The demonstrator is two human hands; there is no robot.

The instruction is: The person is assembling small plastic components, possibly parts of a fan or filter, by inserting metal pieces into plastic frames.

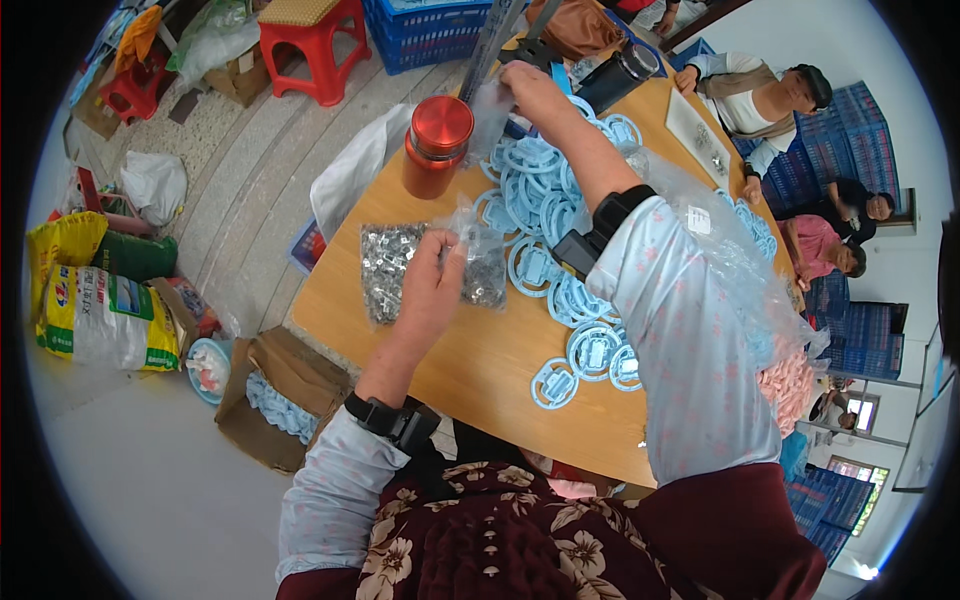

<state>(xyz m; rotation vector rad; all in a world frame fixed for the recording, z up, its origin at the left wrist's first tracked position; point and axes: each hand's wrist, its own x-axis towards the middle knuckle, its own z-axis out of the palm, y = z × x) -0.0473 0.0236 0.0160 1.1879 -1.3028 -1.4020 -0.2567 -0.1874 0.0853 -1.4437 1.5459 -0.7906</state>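
Observation:
A clear plastic bag of small silvery metal parts (385, 268) lies on the wooden table. My left hand (432, 285) is closed on this bag, pinching its plastic near the upper edge. Farther off, my right hand (535, 92) reaches across the table, its fingers closed on a piece of clear plastic film (488, 118). Between the two hands stands a red metal lidded flask (437, 150). Light-blue ring-shaped plastic pieces (535, 190) are heaped under and beside my right forearm, with several spread toward the near edge.
Past my right arm lies a large clear plastic bag (690, 215), with pink pieces (787, 390) nearby. A black flask (620, 75) stands at the far end. Other people sit along the right. On the floor are a cardboard box (285, 395) and a red stool (315, 45).

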